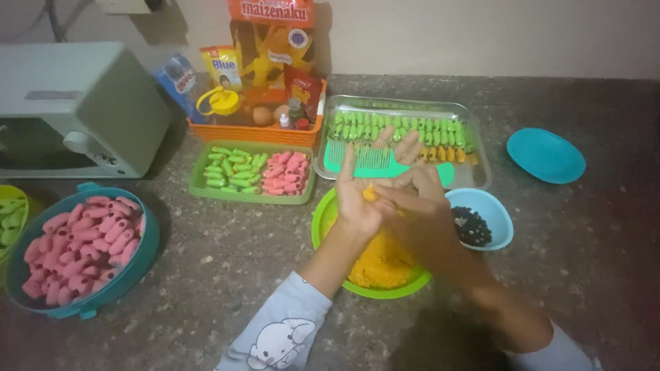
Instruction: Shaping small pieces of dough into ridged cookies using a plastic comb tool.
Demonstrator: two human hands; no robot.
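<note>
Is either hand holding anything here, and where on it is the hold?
A small lump of orange dough lies pressed between the left hand palm and the right hand, above the green bowl.

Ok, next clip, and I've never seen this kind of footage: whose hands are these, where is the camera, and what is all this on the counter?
There is no machine here. The single picture comes from a camera on a person's head, looking down at their own two bare hands over a speckled stone counter.

The left hand and the right hand meet, pressing a small lump of orange dough between them, above a round green plastic bowl of the same dough.

Around them: a light blue bowl of small dark pieces, a metal tray with rows of green shaped pieces, a green comb, a green rectangular tray of green and pink pieces, a teal round tub of pink pieces, an orange basket of baking packets, a teal lid and a pale green small oven.
</note>
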